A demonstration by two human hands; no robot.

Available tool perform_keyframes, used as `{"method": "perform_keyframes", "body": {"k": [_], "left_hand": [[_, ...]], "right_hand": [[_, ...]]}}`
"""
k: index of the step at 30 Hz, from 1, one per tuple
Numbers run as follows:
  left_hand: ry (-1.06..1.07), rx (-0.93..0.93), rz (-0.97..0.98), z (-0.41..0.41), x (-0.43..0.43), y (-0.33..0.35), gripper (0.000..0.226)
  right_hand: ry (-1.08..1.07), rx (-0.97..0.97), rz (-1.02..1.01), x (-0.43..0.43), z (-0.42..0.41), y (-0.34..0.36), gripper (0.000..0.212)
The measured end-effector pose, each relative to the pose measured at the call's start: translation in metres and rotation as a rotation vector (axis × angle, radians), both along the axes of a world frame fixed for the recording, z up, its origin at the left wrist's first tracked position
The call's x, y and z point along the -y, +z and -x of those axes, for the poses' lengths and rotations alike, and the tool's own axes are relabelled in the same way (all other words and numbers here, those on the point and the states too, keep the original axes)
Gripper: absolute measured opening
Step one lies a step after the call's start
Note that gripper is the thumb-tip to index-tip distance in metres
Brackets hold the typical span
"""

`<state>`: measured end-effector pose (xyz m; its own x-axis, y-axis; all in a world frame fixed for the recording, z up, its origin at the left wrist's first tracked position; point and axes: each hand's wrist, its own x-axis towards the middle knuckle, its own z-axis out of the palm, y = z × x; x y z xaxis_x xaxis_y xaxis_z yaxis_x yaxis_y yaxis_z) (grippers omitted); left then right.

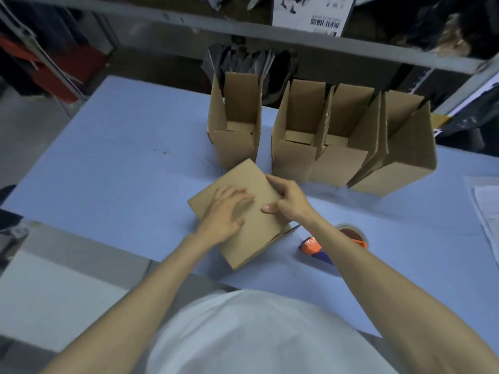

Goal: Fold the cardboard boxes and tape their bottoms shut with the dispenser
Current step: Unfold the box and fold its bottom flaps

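While your left hand [226, 211] lies flat on the cardboard box [240, 178], fingers spread and pressing down, and your right hand [289, 199] curls round the box's right edge with the thumb laid on top, that face is held shut by pressure alone. I see no tape on it. Lift either hand too soon and the panels will probably spring open, because corrugated board wants to unfold. The box lies skewed, with its near corner close to the table's front rim, so a firm pull toward yourself could slide it off.

Your tape dispenser [312, 245] rests just beside the box on the right, partly hidden under your right forearm. If you reach for it without looking, you could knock it away or brush the cutter, which I cannot make out.

The pale blue table [121, 171] looks smooth and likely offers little grip under cardboard. Loose papers [486, 211] lie at its right edge.

Farther off, a row of four upright boxes [294, 155] stands with top flaps open, and the right-hand ones lean together. A careless sweep could topple them. Beyond, metal shelving [243, 31] holds dark bundles and a printed sheet in dim light.
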<state>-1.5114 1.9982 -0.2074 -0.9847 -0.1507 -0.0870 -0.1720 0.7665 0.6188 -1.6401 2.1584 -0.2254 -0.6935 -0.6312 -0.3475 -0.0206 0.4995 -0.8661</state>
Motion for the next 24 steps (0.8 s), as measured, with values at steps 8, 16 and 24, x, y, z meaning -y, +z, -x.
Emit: {"method": "perform_keyframes", "body": {"k": [8,16,24], "left_hand": [[-0.337,0.203,0.198,0.067,0.005,0.005,0.059],[-0.196,0.223,0.282,0.091,0.011,0.014,0.046],[0.095,0.328,0.216,0.085,0.019,0.006,0.045]], "right_hand": [[-0.202,-0.138,-0.084,-0.022,-0.007,-0.011,0.054],[-0.360,0.085,-0.098,-0.064,-0.013,-0.026,0.063],[-0.490,0.087,0.029,-0.014,-0.048,-0.021,0.033]]}}
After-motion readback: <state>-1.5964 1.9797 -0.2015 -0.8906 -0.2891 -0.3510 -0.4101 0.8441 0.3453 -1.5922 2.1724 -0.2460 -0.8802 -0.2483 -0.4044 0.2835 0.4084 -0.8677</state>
